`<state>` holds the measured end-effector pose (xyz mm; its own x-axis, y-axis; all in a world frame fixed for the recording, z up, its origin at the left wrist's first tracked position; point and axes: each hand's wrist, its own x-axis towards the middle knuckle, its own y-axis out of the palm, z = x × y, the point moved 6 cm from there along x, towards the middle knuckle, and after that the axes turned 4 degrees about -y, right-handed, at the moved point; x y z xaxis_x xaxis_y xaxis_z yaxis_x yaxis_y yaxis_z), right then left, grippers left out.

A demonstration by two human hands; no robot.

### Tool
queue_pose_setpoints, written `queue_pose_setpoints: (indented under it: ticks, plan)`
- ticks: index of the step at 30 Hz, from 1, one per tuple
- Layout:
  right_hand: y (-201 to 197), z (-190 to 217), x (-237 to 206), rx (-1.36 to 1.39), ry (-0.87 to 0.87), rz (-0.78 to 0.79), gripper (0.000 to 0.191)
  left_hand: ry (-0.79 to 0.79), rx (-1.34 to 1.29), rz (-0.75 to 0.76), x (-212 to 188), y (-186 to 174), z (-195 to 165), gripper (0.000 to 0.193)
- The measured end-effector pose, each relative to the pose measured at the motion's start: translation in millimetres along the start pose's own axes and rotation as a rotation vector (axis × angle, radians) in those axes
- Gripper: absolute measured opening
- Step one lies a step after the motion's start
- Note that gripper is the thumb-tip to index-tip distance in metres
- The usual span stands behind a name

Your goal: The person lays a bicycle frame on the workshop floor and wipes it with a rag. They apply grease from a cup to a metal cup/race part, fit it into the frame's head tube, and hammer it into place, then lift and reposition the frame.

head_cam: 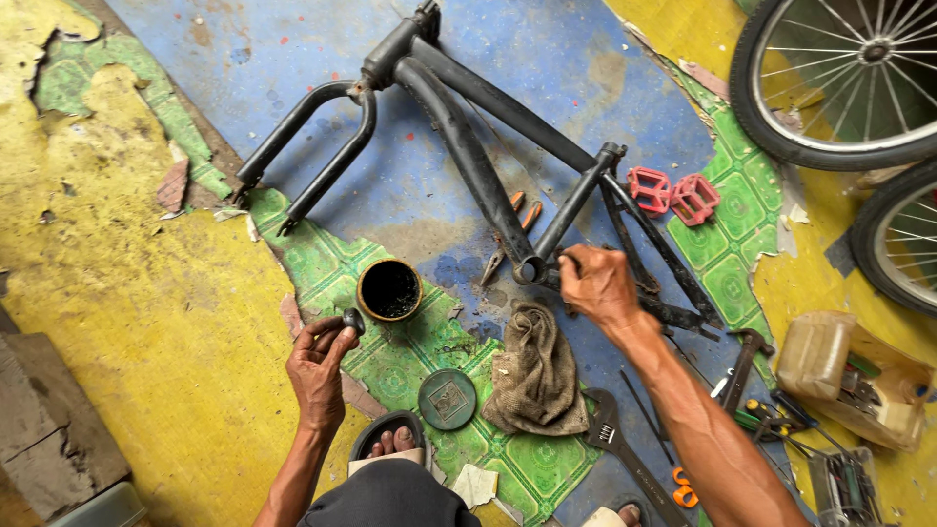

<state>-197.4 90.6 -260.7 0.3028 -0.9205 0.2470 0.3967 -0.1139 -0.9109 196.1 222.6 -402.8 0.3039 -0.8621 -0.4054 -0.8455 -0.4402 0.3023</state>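
On the floor, your hands work a bare frame (508,146).
Your right hand (597,285) grips its bracket shell, steadying it; left fingers (332,340) pinch a small greasy part (353,319) beside the open grease tin (389,290).

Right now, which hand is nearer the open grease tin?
Left. The left hand sits just below and left of the grease tin, fingers pinching a small dark part. The right hand is farther right, at the bike frame.
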Motion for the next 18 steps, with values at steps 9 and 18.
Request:
queue_pose_setpoints:
  ticks: [9,18]
  plan:
    - [35,0,9,0.3,0.402,0.005,0.027,-0.018,0.004,0.021,-4,10,2,0.034]
    - [39,24,-17,0.225,0.002,0.216,0.016,-0.016,0.011,0.013,-1,1,2,0.032]
